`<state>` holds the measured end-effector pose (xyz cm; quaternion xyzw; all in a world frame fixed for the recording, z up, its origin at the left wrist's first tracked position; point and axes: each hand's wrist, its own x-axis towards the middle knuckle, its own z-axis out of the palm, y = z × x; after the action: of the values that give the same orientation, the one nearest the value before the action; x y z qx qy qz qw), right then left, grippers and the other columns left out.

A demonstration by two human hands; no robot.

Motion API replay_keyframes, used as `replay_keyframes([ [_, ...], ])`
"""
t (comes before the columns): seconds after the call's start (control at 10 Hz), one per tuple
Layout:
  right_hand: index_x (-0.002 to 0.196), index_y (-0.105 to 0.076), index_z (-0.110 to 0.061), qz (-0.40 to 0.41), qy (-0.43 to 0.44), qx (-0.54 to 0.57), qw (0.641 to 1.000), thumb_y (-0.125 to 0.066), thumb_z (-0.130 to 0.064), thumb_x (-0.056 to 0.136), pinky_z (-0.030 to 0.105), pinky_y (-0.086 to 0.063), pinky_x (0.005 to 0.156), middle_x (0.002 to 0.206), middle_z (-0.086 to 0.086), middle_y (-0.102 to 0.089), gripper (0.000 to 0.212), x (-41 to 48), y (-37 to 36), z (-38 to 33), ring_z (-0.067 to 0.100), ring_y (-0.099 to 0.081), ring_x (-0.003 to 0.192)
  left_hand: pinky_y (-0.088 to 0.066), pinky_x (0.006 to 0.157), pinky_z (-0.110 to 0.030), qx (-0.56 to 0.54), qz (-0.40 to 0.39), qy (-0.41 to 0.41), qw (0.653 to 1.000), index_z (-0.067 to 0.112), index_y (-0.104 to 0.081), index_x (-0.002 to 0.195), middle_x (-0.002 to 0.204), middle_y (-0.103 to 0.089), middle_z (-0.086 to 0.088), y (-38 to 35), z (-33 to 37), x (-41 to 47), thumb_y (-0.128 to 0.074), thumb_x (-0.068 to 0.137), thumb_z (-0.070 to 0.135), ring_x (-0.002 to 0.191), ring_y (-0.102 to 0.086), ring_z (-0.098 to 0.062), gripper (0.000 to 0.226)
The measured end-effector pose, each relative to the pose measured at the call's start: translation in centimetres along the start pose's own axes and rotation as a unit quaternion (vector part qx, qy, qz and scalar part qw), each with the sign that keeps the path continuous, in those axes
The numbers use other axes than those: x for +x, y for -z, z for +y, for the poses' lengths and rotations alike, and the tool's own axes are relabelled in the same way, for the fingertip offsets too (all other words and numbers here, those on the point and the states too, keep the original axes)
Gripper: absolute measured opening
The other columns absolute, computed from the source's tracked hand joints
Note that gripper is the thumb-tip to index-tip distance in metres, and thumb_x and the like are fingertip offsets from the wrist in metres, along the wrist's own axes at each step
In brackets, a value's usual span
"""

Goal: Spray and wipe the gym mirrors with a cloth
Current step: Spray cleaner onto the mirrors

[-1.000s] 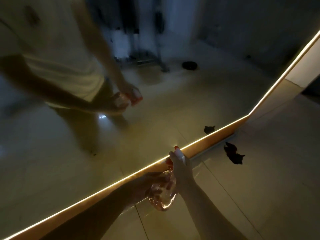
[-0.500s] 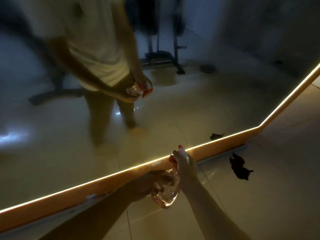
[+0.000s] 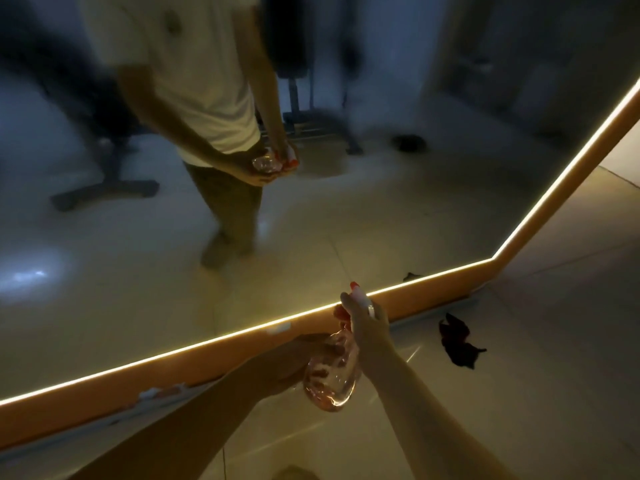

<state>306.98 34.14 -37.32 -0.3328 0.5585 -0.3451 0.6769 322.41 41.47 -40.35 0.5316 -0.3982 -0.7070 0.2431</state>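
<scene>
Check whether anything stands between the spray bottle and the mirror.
Nothing visible does. The right hand and left hand hold the spray bottle before the mirror, with only open air between. The dark cloth lies on the floor to the right, out of that line.

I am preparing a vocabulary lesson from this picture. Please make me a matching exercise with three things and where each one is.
Things: 1 spray bottle; 2 dark cloth; 3 light strip.
Places: a on the floor tiles; b along the mirror's lower edge; c held by left hand and right hand.
Pairs: 1-c, 2-a, 3-b.
</scene>
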Motion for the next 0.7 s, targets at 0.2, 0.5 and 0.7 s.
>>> replay_keyframes([
  [0.2, 0.126, -0.059, -0.01, -0.011, 0.044, 0.016, 0.999, -0.077, -0.031, 0.09, 0.036, -0.052, 0.08, 0.113, 0.02, -0.067, 0.045, 2.4, 3.5, -0.4, 0.032, -0.067, 0.102, -0.055, 0.106, -0.041, 0.006, -0.024, 0.003, 1.0, 0.019, -0.066, 0.137, 0.131, -0.073, -0.006, -2.2, 2.3, 3.9, -0.075, 0.089, 0.045, 0.123, -0.068, -0.027, 0.055],
  [0.5, 0.129, -0.054, -0.023, -0.005, 0.03, 0.0, 1.0, -0.072, -0.037, 0.096, 0.027, -0.049, 0.067, 0.115, 0.014, -0.064, 0.041, 8.3, 8.8, -1.9, 0.021, -0.064, 0.094, -0.054, 0.106, -0.041, -0.003, -0.046, 0.018, 0.999, 0.018, -0.065, 0.137, 0.132, -0.072, -0.007, -4.1, 4.8, 11.8, -0.074, 0.09, 0.044, 0.124, -0.067, -0.028, 0.055],
  [0.7, 0.126, -0.063, -0.005, 0.003, 0.038, -0.027, 0.999, -0.076, -0.037, 0.093, 0.028, -0.055, 0.075, 0.116, 0.022, -0.069, 0.047, 13.4, 13.4, -4.3, 0.026, -0.069, 0.1, -0.054, 0.106, -0.042, -0.019, -0.059, 0.041, 0.997, 0.017, -0.065, 0.138, 0.132, -0.072, -0.008, -5.6, 7.7, 18.0, -0.073, 0.091, 0.043, 0.125, -0.067, -0.029, 0.054],
])
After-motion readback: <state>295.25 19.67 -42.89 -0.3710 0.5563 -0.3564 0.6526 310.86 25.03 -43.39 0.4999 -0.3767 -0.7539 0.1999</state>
